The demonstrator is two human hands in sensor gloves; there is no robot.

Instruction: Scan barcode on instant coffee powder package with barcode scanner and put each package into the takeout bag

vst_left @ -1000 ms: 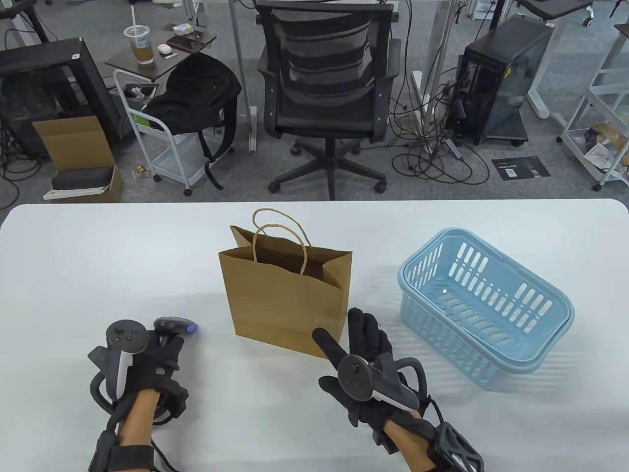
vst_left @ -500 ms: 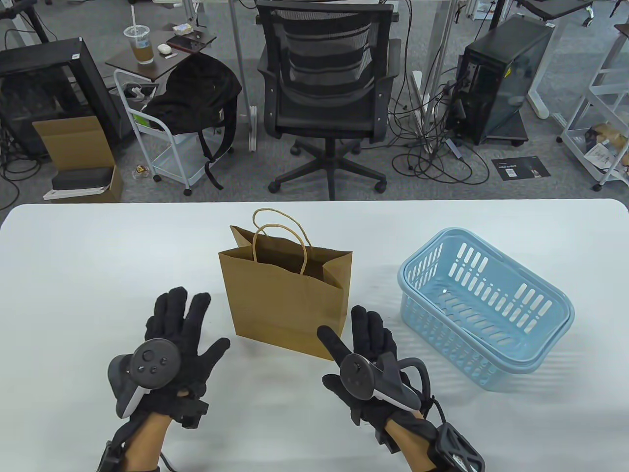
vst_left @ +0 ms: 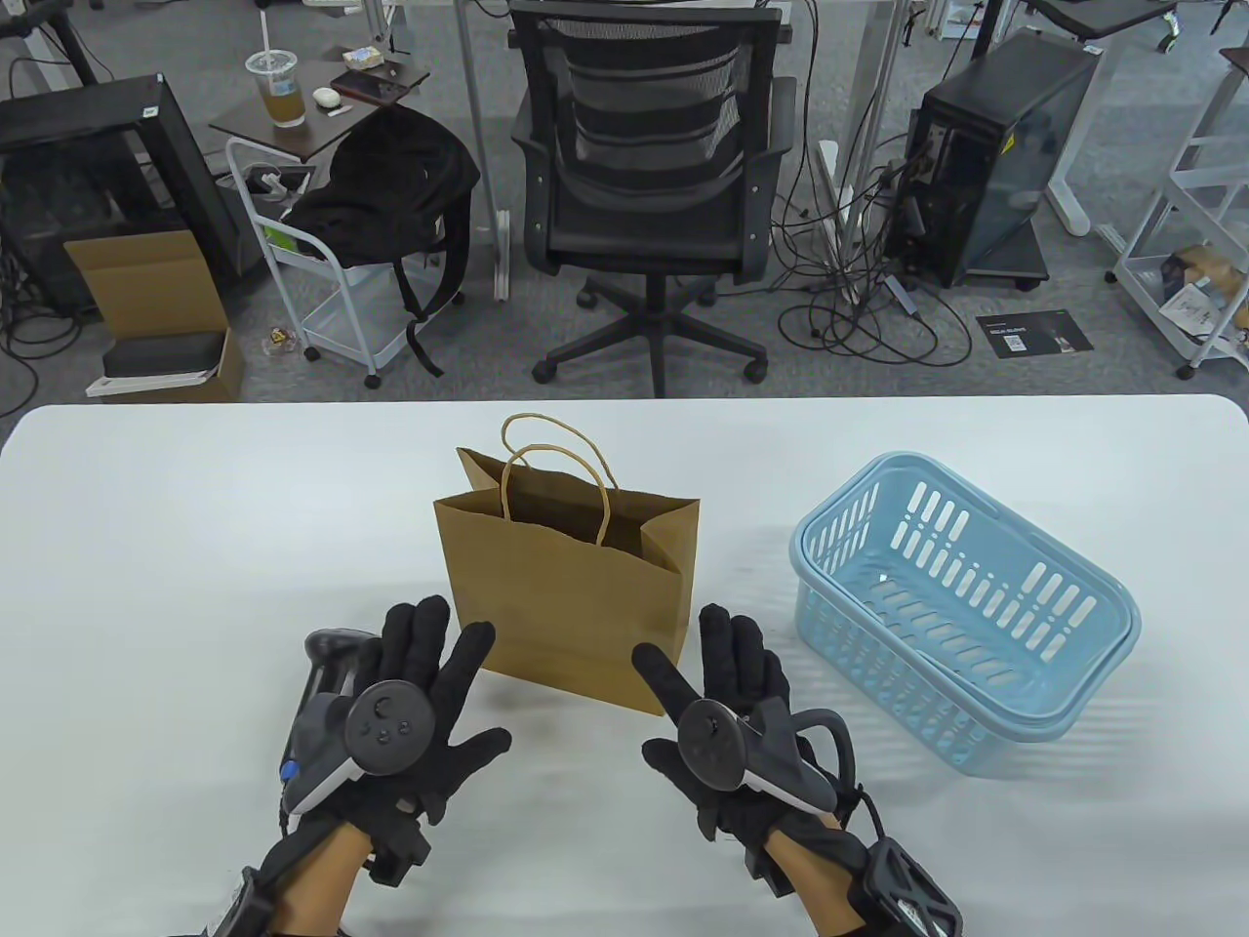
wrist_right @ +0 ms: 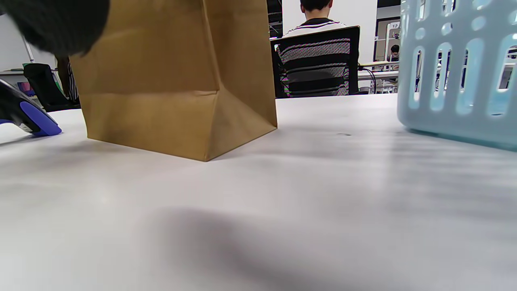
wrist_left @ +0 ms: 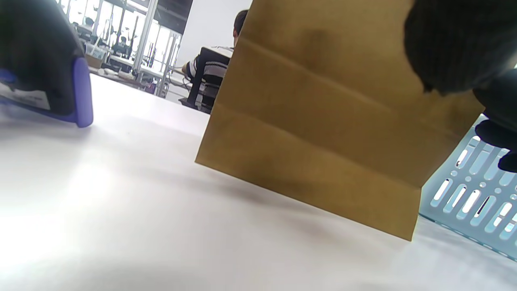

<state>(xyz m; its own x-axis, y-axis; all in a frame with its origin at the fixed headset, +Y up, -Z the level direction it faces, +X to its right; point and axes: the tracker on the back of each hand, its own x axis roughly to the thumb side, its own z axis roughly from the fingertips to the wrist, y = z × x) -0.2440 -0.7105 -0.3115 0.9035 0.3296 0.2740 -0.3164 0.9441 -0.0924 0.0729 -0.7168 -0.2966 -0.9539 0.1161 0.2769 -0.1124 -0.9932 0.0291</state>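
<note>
Open-plan office, mesh swivel chair (vst_left: 639,166), computer tower (vst_left: 986,156) (cables trailing), people seated at desks

We see only part of the barcode scanner (vst_left: 327,656): the left hand (vst_left: 420,703) at its three o'clock covers the rest. The takeout bag (vst_left: 566,586) hides its contents. The left wrist view crops the scanner's purple end.

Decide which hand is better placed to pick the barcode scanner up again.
Left, probably. The barcode scanner lies on the table just beside the open left hand; the right hand is open in front of the takeout bag, farther off.
</note>
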